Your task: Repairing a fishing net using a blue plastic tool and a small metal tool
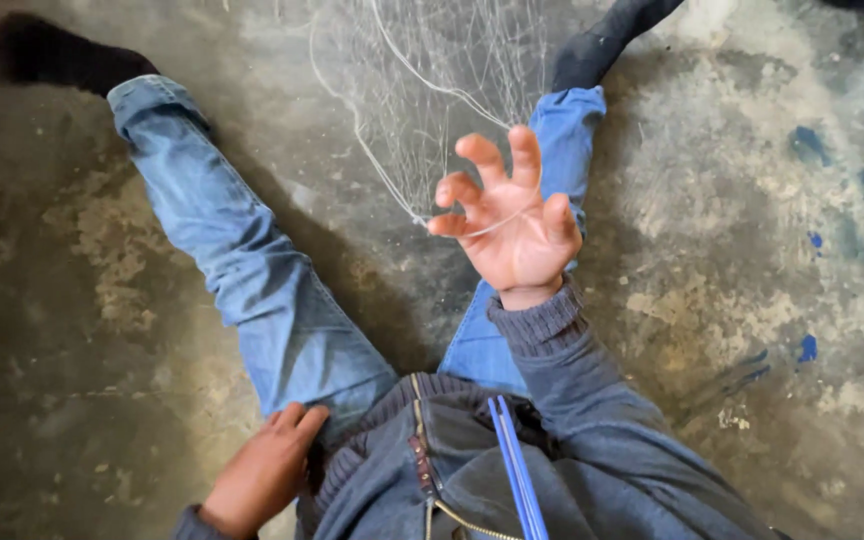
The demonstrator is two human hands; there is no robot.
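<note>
Nearest the camera, at the lower edge of the view, the left hand is laid flat against the upper left thigh of the blue jeans, beside the ribbed hem of a grey zip jacket; its fingers lie together and extended, nothing is gripped, and it appears to be rested there as a brace while the person is seated on the floor. A thin blue strip, perhaps a flat tool or a strap, is seen lying against the jacket front; what it is cannot be told. Further out, between the spread legs, the right hand is raised palm toward the camera with its fingers splayed wide and slightly curled. A pale line of the fishing net is looped across the palm and around the fingers, so the mesh seems to be held stretched and open by the spread of the hand rather than pinched. Beyond it, the fine, nearly transparent net is drawn taut toward the far feet in dark socks. Under everything lies a worn concrete floor, stained with blue paint marks.
</note>
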